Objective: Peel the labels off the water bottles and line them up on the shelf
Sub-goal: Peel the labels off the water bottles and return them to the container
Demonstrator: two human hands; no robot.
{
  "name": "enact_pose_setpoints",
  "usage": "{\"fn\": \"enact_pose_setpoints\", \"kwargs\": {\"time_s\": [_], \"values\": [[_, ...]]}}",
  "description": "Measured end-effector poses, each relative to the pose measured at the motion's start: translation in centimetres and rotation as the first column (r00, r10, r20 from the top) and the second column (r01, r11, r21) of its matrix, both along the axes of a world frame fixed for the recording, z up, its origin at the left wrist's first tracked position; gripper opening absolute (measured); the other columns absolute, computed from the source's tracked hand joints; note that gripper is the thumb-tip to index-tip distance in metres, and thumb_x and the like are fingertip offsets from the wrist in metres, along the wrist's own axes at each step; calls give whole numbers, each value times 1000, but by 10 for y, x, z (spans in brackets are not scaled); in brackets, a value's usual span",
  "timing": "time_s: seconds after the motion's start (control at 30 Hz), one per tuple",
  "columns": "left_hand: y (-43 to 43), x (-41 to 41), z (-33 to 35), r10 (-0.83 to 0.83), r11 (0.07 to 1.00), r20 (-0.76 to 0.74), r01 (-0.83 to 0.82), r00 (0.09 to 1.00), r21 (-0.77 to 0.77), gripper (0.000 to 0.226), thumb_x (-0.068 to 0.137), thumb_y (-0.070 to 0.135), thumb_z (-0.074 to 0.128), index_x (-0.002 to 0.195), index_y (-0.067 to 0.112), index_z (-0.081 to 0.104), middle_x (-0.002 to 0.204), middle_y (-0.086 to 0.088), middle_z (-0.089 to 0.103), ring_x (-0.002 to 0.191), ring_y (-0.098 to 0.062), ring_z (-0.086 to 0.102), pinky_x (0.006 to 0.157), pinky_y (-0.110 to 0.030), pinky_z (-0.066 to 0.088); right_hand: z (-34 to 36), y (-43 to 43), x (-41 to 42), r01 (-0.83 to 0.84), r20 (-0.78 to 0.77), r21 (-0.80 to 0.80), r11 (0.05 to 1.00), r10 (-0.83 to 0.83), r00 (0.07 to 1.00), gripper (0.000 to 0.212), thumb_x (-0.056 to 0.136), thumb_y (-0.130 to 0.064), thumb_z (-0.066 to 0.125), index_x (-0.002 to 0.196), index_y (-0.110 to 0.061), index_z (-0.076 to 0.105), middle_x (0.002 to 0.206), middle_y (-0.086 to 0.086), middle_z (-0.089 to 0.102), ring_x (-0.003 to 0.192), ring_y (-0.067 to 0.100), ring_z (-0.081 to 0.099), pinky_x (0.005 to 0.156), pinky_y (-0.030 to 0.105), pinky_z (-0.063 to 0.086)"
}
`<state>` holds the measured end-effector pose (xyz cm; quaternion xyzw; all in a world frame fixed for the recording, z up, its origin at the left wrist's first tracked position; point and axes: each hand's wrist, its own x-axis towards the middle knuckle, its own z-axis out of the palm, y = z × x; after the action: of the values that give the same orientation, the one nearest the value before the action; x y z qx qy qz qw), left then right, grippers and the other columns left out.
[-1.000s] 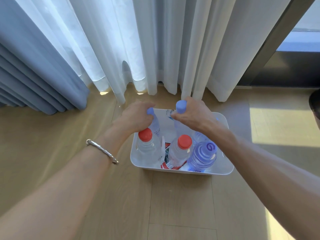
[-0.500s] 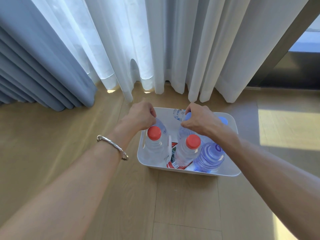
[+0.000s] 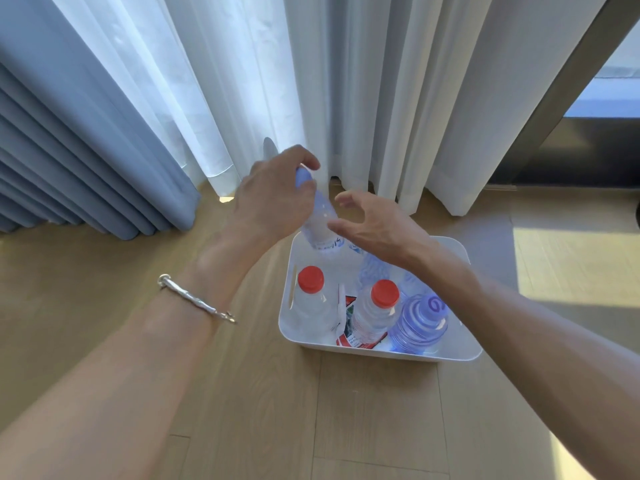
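Left hand (image 3: 273,199): curled round the neck of a blue-capped bottle (image 3: 320,220), which is tilted, base over the far left of the white bin (image 3: 381,351).
Right hand (image 3: 377,226): fingers spread, empty, just right of that bottle; thumb contact possibly, too blurred to tell.
Bin, near side: left red-capped bottle (image 3: 311,299), middle red-capped bottle (image 3: 377,310), ribbed blue bottle (image 3: 420,320) at right.

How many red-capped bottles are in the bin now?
2. One red-capped bottle stands near-left in the white bin; the second red-capped bottle stands mid-front. The right forearm covers the far-right corner, so another may be hidden.
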<state>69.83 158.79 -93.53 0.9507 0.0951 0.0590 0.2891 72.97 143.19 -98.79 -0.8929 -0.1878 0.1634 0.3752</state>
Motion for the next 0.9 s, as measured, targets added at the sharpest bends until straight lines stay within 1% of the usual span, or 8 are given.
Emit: {"fn": "enact_pose_setpoints", "kwargs": {"time_s": [0.17, 0.23, 0.37, 0.5, 0.63, 0.77, 0.83, 0.9], "values": [[2, 0, 36, -54, 991, 209, 78, 976, -107, 22, 93, 18, 52, 109, 28, 64, 100, 16, 60, 87, -3, 56, 71, -10, 39, 12, 5, -2, 35, 2, 226, 974, -36, 999, 80, 79, -35, 78, 145, -22, 34, 127, -12, 49, 112, 5, 49, 91, 20, 36], [0, -1, 42, -82, 976, 253, 129, 964, -177, 24, 94, 15, 51, 111, 25, 64, 101, 16, 61, 82, 4, 54, 68, 1, 35, 12, 3, -3, 28, 26, 243, 970, -36, 999, 74, 76, -34, 79, 139, -26, 40, 118, -16, 53, 105, 3, 53, 88, 19, 42], [-8, -5, 45, -53, 928, 309, 161, 949, -335, 25, 95, 21, 55, 119, 26, 58, 102, 12, 63, 82, 2, 57, 73, -5, 42, 6, 1, -9, 38, 11, 247, 968, -42, 999, 58, 75, -41, 79, 122, -30, 49, 102, -19, 59, 96, -1, 59, 79, 15, 45], [-14, -6, 40, 6, 839, 252, 132, 968, -527, 40, 93, 28, 61, 131, 23, 48, 103, 11, 61, 87, 4, 58, 72, -3, 46, 1, 0, -12, 103, -52, 321, 941, -91, 994, 52, 72, -43, 79, 115, -31, 52, 104, -14, 64, 97, 2, 62, 87, 26, 50], [-11, -7, 29, -4, 809, 137, 84, 991, -582, 61, 92, 31, 63, 145, 18, 35, 118, 6, 58, 105, -6, 60, 80, -14, 50, 8, 4, -13, 165, -99, 460, 873, -134, 986, 49, 76, -36, 79, 116, -23, 54, 96, -5, 71, 85, 6, 69, 75, 21, 54], [-6, -15, 11, -132, 744, -73, 50, 989, -666, 27, 97, 41, 52, 114, 21, 60, 94, 13, 70, 81, 1, 68, 63, -11, 52, 17, 11, -11, 205, -124, 550, 810, -163, 979, 49, 77, -45, 76, 114, -21, 57, 96, 7, 73, 88, 20, 72, 82, 37, 58], [-5, -18, 5, -184, 701, -108, 53, 977, -712, 41, 97, 52, 41, 103, 20, 66, 99, 6, 73, 89, -7, 71, 76, -23, 55, 21, 13, -12, 201, -128, 573, 795, -156, 979, 39, 80, -45, 73, 110, -25, 57, 93, 6, 73, 88, 20, 72, 82, 36, 59], [-3, -19, 2, -188, 653, -130, 25, 974, -757, 52, 96, 60, 32, 118, 24, 63, 112, 4, 71, 100, -14, 69, 91, -35, 52, 25, 16, -14, 206, -143, 606, 768, -149, 978, 39, 83, -48, 67, 110, -21, 59, 96, 10, 72, 90, 23, 72, 83, 39, 59]]}}
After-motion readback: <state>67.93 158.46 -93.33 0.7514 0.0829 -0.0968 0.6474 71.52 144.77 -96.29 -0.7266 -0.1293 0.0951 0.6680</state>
